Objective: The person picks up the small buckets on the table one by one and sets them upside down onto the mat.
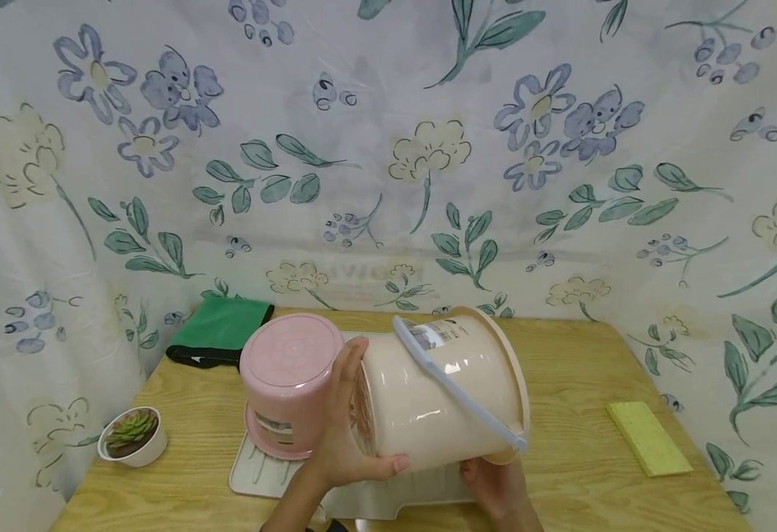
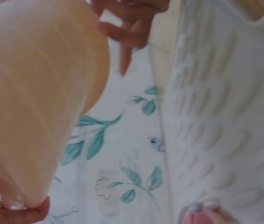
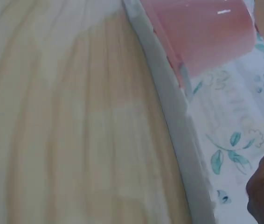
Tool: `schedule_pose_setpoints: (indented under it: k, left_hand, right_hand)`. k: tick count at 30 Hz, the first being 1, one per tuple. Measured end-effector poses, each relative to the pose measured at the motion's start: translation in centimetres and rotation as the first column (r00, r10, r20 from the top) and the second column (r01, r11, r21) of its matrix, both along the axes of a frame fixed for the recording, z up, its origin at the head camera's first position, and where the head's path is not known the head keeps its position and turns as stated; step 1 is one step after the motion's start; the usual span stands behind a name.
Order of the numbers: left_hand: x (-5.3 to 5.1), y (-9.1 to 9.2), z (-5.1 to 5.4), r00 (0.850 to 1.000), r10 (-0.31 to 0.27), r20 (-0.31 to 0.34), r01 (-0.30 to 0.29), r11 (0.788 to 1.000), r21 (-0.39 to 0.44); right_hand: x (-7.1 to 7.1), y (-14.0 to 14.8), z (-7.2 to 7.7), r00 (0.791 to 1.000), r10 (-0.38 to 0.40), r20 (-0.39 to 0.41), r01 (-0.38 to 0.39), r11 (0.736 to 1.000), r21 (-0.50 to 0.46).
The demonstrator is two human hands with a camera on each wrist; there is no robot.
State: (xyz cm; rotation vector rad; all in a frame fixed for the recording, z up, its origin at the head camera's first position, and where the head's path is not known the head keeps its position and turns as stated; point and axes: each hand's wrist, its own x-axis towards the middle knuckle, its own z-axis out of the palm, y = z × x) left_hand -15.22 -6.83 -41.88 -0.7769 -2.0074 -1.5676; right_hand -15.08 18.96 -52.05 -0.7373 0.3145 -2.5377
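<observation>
A cream bucket (image 1: 442,399) with a pale blue handle (image 1: 458,384) lies tipped on its side in the air, its mouth to the right. My left hand (image 1: 342,436) grips its base, thumb below and fingers above. My right hand (image 1: 498,491) holds the lower side of the rim, partly hidden by the bucket in the head view. In the left wrist view one finger (image 2: 125,58) of it points away from the rim. Left of the bucket, a pink bucket (image 1: 292,384) stands upside down on a white draining tray (image 1: 255,473).
A green cloth (image 1: 222,325) with a black edge lies at the back left. A potted succulent (image 1: 132,436) stands at the left edge, and a yellow sponge cloth (image 1: 649,438) lies on the right of the wooden table (image 1: 581,473). A floral curtain (image 1: 388,148) hangs behind.
</observation>
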Motion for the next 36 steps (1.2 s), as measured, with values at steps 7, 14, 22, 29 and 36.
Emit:
schedule_pose_setpoints:
  k: [7,14,22,29,36]
  left_hand:
    - [0.6,-0.7,2.5,0.980,0.192,0.053,-0.184,0.975,-0.120]
    - [1.0,-0.7,3.2,0.938,0.345,0.036,-0.327,0.913,-0.246]
    - [1.7,0.0,3.5,0.891,0.451,-0.045,-0.439,0.834,-0.334]
    - [1.8,0.5,3.3,0.844,0.521,-0.129,-0.529,0.765,-0.368]
    - [1.9,1.2,2.9,0.829,0.544,-0.130,-0.545,0.735,-0.404]
  right_hand:
    - [-1.0,3.5,2.1,0.958,-0.162,-0.235,0.273,0.763,0.586]
    - [-1.9,5.8,3.1,0.915,-0.180,-0.362,0.402,0.330,0.854]
    - [-2.8,7.3,2.6,0.891,-0.059,-0.450,0.453,0.198,0.870]
    - [-3.4,8.1,2.0,0.814,0.095,-0.574,0.569,0.073,0.819]
    - [-3.8,8.8,1.6,0.732,0.213,-0.647,0.647,0.080,0.759]
